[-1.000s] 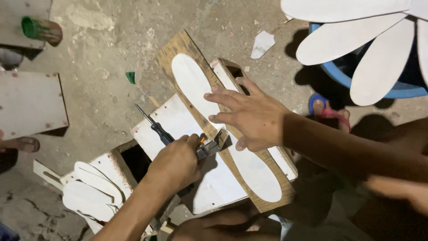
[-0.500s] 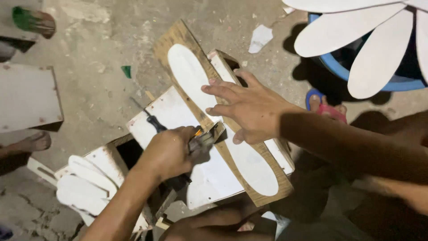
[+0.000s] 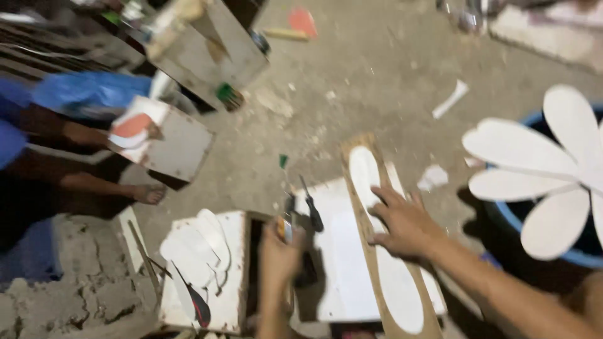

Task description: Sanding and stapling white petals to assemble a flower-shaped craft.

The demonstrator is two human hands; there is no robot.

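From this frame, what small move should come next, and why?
Probably bring the left hand and its small tool back to the wooden template. The right hand pins the template flat on the white sheet, but the tool is lifted off beside it.

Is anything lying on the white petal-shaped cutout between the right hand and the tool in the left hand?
Nothing visible does. The right hand lies flat on the wooden template over the cutout; the left hand holds a blurred tool beside it, with only white board between.

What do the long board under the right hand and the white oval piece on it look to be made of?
The long board looks like raw plywood or hardboard: matte brown with rough edges. The white oval piece looks like painted thin wood or foam sheet, flat and matte; blur leaves it open. The right hand presses on both.
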